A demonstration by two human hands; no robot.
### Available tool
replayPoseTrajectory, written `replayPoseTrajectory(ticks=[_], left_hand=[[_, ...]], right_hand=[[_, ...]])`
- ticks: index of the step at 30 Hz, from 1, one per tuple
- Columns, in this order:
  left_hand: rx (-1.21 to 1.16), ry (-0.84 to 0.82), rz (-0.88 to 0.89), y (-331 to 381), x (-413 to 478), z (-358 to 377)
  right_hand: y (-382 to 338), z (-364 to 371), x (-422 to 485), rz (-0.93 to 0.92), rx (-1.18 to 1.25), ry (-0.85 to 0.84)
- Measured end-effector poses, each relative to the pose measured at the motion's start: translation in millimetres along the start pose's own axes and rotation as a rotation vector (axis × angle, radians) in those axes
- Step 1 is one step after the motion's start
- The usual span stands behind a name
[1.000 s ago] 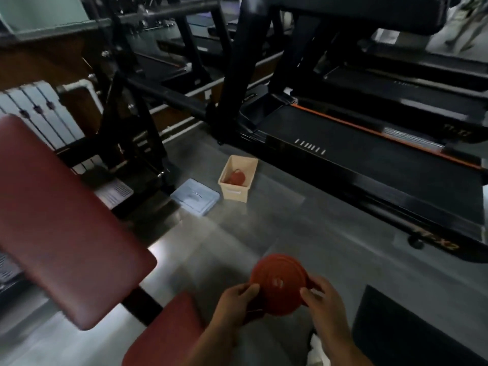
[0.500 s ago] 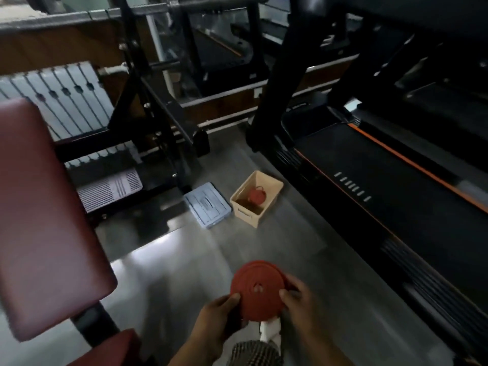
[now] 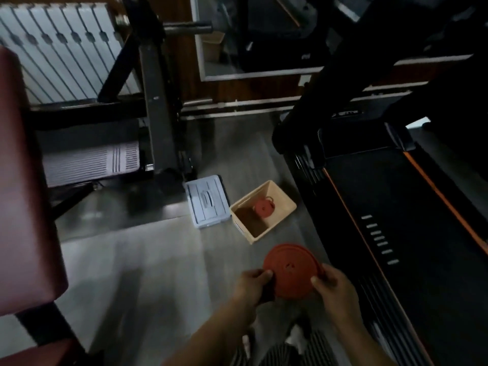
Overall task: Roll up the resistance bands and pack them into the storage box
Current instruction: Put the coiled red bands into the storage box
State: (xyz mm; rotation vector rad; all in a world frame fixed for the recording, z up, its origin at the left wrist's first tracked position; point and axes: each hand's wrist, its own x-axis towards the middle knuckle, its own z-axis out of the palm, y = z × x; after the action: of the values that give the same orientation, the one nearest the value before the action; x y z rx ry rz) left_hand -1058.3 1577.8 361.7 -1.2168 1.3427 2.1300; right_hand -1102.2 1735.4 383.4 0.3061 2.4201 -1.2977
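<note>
Gripping the rolled band (image 3: pixel 291 273) between left hand (image 3: pixel 252 286) and right hand (image 3: pixel 334 287), above the floor short of the storage box (image 3: pixel 284 197); one coil (image 3: pixel 264 207) packed, lid (image 3: pixel 206 200) off.

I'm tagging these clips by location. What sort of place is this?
Very likely a gym: a treadmill on the right, a red padded bench on the left, and a rolled resistance band held by the left hand and right hand.
</note>
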Motion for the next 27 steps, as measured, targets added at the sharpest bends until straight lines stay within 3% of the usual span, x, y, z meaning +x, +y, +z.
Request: replayPoseTrajectory(ticks=[10,20,27], left_hand=[[-0.190,0.278,-0.041,42,105,58],[-0.292,0.428,-0.117,77,232,56],[-0.340,0.503,-0.155,67,353,56]], right_hand=[[-35,6,168,0.022,-0.034,-0.289],[-44,77,304,0.081,-0.155,-0.356],[-5,129,404,0.140,-0.230,-0.327]])
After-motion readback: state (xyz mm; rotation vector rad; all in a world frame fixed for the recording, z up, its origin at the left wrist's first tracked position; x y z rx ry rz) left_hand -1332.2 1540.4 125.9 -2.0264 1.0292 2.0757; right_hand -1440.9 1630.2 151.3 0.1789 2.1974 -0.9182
